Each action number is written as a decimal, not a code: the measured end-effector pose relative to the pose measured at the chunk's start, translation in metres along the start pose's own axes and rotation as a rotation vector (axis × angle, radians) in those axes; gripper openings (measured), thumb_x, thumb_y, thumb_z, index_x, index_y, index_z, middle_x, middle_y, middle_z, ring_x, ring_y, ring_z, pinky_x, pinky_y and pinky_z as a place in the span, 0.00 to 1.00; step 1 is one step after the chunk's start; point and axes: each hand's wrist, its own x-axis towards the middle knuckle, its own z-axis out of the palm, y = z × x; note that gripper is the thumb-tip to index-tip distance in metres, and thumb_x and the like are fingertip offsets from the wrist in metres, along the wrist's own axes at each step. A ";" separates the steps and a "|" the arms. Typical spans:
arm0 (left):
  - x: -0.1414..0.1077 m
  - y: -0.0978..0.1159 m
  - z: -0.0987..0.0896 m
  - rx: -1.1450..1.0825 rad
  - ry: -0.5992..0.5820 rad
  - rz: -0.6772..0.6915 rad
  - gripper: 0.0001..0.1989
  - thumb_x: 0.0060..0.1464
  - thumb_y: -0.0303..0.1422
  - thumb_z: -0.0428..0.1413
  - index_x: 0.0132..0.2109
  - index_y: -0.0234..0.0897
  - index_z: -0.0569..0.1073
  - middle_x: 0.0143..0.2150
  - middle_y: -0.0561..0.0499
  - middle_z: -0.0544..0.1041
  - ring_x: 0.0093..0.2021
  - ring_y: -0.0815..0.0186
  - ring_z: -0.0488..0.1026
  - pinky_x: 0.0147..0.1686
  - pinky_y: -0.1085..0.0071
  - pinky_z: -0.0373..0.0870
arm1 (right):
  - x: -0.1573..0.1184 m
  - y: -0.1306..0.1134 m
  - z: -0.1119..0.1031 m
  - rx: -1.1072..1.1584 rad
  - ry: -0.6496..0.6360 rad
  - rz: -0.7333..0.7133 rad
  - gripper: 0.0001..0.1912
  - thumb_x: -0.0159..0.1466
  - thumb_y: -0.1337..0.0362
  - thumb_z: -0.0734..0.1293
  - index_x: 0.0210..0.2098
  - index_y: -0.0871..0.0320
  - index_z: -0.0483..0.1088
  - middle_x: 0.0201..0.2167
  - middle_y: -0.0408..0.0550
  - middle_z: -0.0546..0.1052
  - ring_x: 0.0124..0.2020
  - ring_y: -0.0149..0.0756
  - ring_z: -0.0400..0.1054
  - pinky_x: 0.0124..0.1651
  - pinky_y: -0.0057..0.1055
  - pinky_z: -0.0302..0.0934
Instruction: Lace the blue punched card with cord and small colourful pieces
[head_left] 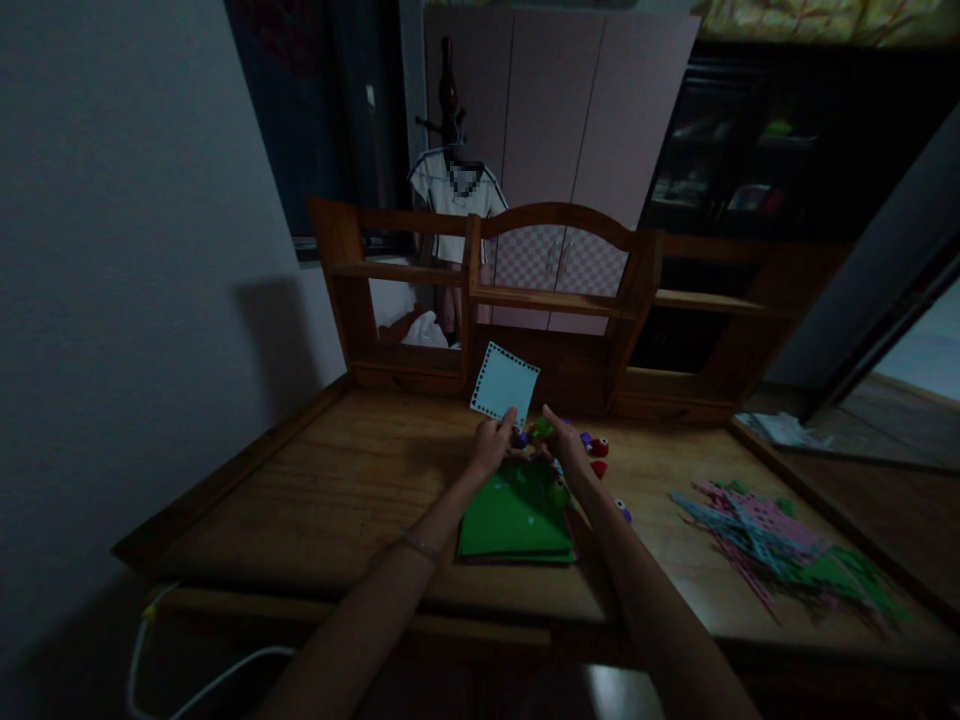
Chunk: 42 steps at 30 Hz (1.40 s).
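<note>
My left hand is closed on the lower corner of a pale blue square sheet with a row of dark holes along its edges. The sheet is tilted up above the desk. Close beside it on the right, my right hand is at a small green piece; whether its fingers grip the piece is too dark to tell. Below both hands lies a stack of green sheets. Several small coloured pieces with eyes, among them a red one and a purple one, lie around my right hand and forearm.
A loose pile of pink, blue and green strips lies on the right of the wooden desk. A wooden shelf unit stands along the back edge. A white cable hangs at the front left.
</note>
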 end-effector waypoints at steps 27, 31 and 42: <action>0.003 -0.002 0.001 0.032 0.029 -0.021 0.30 0.54 0.56 0.43 0.18 0.36 0.63 0.14 0.54 0.63 0.17 0.70 0.62 0.20 0.74 0.55 | 0.000 -0.009 -0.004 0.440 -0.140 0.135 0.31 0.59 0.36 0.53 0.23 0.56 0.66 0.11 0.43 0.64 0.10 0.29 0.54 0.14 0.27 0.52; 0.002 0.002 0.000 0.007 0.002 -0.014 0.30 0.56 0.55 0.41 0.18 0.36 0.62 0.13 0.54 0.62 0.16 0.71 0.62 0.21 0.74 0.56 | -0.001 -0.009 -0.001 0.425 -0.143 0.149 0.30 0.59 0.37 0.54 0.23 0.57 0.67 0.13 0.43 0.66 0.11 0.29 0.56 0.14 0.26 0.52; 0.008 -0.012 0.004 -0.011 -0.004 0.019 0.25 0.54 0.51 0.47 0.22 0.35 0.65 0.17 0.54 0.66 0.21 0.70 0.65 0.24 0.75 0.58 | 0.001 -0.012 -0.002 0.457 -0.076 0.120 0.28 0.59 0.38 0.57 0.23 0.56 0.68 0.22 0.48 0.74 0.26 0.38 0.70 0.23 0.31 0.62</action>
